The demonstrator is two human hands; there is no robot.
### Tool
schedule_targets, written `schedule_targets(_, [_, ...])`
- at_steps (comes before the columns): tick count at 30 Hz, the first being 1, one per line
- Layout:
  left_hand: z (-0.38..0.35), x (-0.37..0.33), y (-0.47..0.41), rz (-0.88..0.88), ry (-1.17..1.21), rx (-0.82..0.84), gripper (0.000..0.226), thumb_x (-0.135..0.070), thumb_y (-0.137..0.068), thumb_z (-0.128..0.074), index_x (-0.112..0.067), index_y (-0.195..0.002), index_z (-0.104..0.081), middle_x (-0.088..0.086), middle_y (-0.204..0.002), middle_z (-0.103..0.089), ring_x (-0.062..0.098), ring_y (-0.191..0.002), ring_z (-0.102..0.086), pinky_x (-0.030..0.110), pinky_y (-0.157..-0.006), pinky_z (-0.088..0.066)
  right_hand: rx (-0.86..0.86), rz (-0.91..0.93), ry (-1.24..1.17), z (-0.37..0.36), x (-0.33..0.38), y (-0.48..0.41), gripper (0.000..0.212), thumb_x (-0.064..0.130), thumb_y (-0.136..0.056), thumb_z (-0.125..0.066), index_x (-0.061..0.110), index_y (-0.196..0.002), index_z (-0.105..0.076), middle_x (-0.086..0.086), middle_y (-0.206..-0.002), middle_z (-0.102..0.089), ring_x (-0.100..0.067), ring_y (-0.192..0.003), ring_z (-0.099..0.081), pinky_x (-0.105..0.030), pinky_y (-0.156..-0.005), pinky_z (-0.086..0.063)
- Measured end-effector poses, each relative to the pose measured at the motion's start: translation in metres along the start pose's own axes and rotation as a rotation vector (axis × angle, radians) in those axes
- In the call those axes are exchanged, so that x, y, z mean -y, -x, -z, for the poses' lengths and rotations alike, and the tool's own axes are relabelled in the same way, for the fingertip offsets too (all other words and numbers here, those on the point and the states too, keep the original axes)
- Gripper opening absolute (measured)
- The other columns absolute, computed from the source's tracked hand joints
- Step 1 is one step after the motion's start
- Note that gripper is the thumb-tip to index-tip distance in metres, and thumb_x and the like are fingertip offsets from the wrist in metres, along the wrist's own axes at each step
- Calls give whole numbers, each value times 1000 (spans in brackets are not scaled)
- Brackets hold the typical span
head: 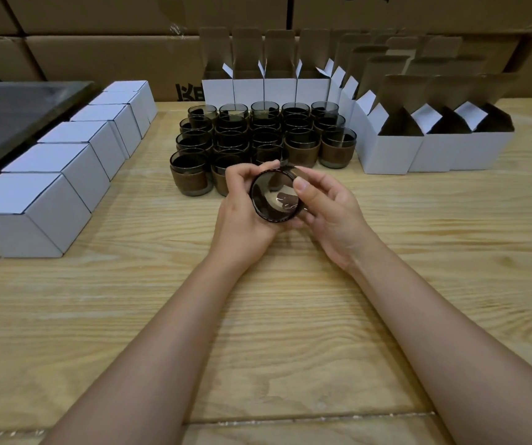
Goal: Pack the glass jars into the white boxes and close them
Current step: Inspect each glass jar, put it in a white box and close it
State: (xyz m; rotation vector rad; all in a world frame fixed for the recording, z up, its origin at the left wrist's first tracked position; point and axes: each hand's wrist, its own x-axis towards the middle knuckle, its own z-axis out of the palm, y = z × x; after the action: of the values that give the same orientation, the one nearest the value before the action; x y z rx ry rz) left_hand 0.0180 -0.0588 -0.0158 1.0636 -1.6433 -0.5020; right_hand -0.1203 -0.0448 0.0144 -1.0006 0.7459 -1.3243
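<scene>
1. My left hand [242,207] grips a round dark smoked-glass jar with a brown band [275,200] from its left side and underneath. The fingers are curled round it and the thumb is up on the far rim.
2. My right hand [330,216] holds the same jar from the right, thumb pressed on the near rim, other fingers curled behind and under it.
3. The held jar is tipped with its open mouth facing the camera. It sits between both hands, just in front of the other jars. I can't tell whether my hands rest on the table.
4. A cluster of matching dark glass jars [258,136] stands upright in rows at mid-table, packed tight, with brown bands on the lower halves.
5. Open white cardboard boxes [248,89], lids up and brown inside, stand in a row right behind the cluster.
6. More open white boxes [389,155] run along the cluster's right side toward me.
7. Closed white cardboard boxes [65,165] stand side by side in a line at left, well apart from my hands.
8. A light wooden table [258,332] carries everything.
9. A dark flat panel [10,114] lies at far left beside the closed boxes; I can't tell what it is.
10. Brown corrugated cartons [97,46] are stacked behind the table.
</scene>
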Motion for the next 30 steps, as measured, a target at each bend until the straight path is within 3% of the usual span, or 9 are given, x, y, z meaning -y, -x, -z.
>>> schedule_targets(4, [0,1,0,48,2,30,86,-25,-54,-94,-21,-111,-31,-18,-103,-56,-20,-92,-54,3,-76,-41,-79,6,108,0,-1,-3,39,36,-63,-70,14,-95,-61,-3,-89,-69,-14,-77,-66,-23,-60,-53])
schedule_targets(9, [1,0,1,41,18,67,84,-31,-52,-92,-20,-111,-34,-21,-102,-55,-21,-94,-52,0,-77,-38,-156,-58,142,0,-1,-5,41,45,-65,-68,12,-88,-61,-13,-94,-67,-26,-87,-64,-28,-61,-53])
schedule_targets(13, [1,-4,1,49,49,72,83,-51,-48,-84,-27,-111,-36,-21,-104,-57,-18,-98,-53,1,-80,-38,-167,-89,121,0,0,-6,39,35,-89,-60,0,-107,-62,-16,-100,-67,-27,-87,-64,-28,-61,-53])
schedule_targets(16, [2,-5,2,47,47,53,80,-56,-47,-83,-37,-110,-37,-21,-106,-58,-14,-102,-54,2,-83,-39,-171,-113,83,0,0,-6,46,32,-94,-55,-7,-119,-58,-14,-98,-68,-25,-86,-65,-31,-65,-51])
schedule_targets(19, [2,-4,1,23,16,43,78,-43,-53,-91,-47,-109,-37,-22,-108,-59,-6,-106,-56,10,-91,-42,-121,-118,55,4,0,-6,29,31,-97,-50,8,-100,-68,-6,-89,-72,-19,-79,-68,-29,-62,-52])
schedule_targets(21, [2,-3,1,-22,-18,30,77,-29,-59,-92,-45,-111,-38,-22,-110,-59,-3,-108,-56,15,-95,-42,-87,-127,17,5,-1,-6,27,30,-98,-47,12,-98,-67,-4,-90,-73,-17,-78,-69,-29,-63,-53])
schedule_targets(26, [3,-3,2,-94,-41,4,70,-21,-66,-83,-25,-123,-44,-12,-121,-58,4,-114,-56,19,-97,-43,6,-146,-126,7,3,-2,31,21,-95,-45,1,-114,-60,-14,-107,-66,-22,-89,-67,-33,-75,-57])
schedule_targets(30, [2,-2,2,-108,-41,-23,68,-3,-68,-82,-19,-122,-44,-4,-134,-56,2,-119,-54,15,-97,-42,73,-132,-154,8,5,0,58,16,-86,-51,-6,-138,-41,-22,-128,-55,-28,-107,-58,-39,-87,-54])
